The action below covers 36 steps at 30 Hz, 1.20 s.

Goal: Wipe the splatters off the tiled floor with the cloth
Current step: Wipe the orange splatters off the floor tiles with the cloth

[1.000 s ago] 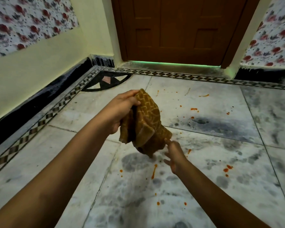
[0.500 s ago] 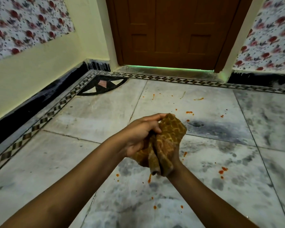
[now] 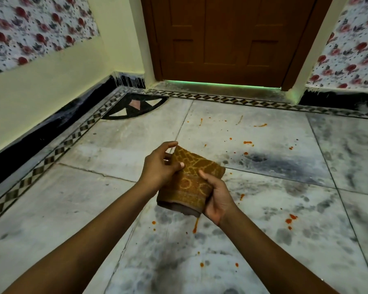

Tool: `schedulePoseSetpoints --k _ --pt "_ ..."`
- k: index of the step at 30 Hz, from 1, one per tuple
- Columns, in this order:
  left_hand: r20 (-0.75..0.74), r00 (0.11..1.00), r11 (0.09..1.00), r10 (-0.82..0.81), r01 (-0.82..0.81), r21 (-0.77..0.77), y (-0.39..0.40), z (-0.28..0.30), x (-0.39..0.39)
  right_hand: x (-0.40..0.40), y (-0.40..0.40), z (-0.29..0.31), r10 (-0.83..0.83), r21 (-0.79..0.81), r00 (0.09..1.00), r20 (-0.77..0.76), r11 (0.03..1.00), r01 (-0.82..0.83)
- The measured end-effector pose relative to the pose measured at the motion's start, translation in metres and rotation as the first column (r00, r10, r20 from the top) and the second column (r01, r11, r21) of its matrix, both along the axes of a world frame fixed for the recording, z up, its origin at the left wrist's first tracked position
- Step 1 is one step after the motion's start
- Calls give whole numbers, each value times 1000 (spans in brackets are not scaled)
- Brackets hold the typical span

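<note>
A brown cloth with a yellow net pattern [image 3: 190,183] is folded into a flat pad and held above the grey marble tiled floor [image 3: 106,149]. My left hand [image 3: 159,166] pinches its upper left edge between thumb and fingers. My right hand [image 3: 218,197] grips its right side, thumb on top. Orange-red splatters dot the tiles: a streak [image 3: 195,225] just below the cloth, drops [image 3: 290,218] to the right, and several more [image 3: 248,142] farther toward the door.
A brown wooden door [image 3: 223,39] stands shut straight ahead. A yellow wall with a black skirting [image 3: 51,124] runs along the left. A checkered border strip [image 3: 57,148] edges the floor. Floral wallpaper covers the upper walls.
The cloth hung bunched from my left hand; both hands have since folded it into a flat pad. My right hand moved from under it to grip its right side.
</note>
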<state>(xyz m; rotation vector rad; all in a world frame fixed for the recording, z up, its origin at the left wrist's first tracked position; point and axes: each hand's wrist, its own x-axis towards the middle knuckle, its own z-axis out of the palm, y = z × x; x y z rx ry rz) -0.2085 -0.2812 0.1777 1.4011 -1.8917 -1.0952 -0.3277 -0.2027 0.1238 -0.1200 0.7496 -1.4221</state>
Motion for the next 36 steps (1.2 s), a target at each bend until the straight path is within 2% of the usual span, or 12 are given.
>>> schedulePoseSetpoints --k 3,6,8,12,17,20,22,24,28,31,33,36 --pt "74 996 980 -49 63 -190 10 -16 6 2 -1 -4 -45 66 996 -71 997 50" --pt "-259 962 958 87 -10 285 30 -30 9 4 -2 -6 -34 140 939 -341 986 86" --pt "-393 889 756 233 88 648 38 -36 6 5 -1 -8 63 189 817 -573 980 57" --pt "-509 778 544 369 264 797 29 -50 -7 21 0 -2 144 98 633 -761 989 -107" --pt "-528 642 465 556 286 838 19 -76 -24 7 -14 -18 162 119 95 -982 929 -349" --pt "-558 608 513 564 272 814 1 -95 -34 -13 -21 -29 195 81 218 -956 893 -442" --pt "-612 596 595 519 262 760 -22 -100 -45 -35 -25 -40 105 13 363 -926 969 -248" --pt "-630 602 713 490 138 687 -54 -100 -54 -65 -30 -58 13 15 303 -953 1000 6" --pt "-494 785 924 374 -270 271 -121 -116 -76 -129 -37 -108 165 143 -69 -984 957 251" --pt "-226 933 937 279 -316 -151 -149 -136 -94 -167 -47 -140 290 188 -303 -908 927 323" --pt "191 970 946 150 -84 -313 -162 -162 -97 -184 -55 -152 357 204 -381 -853 900 385" --pt "664 742 946 -94 274 -172 -171 -204 -108 -203 -69 -170 441 223 -432 -787 855 467"
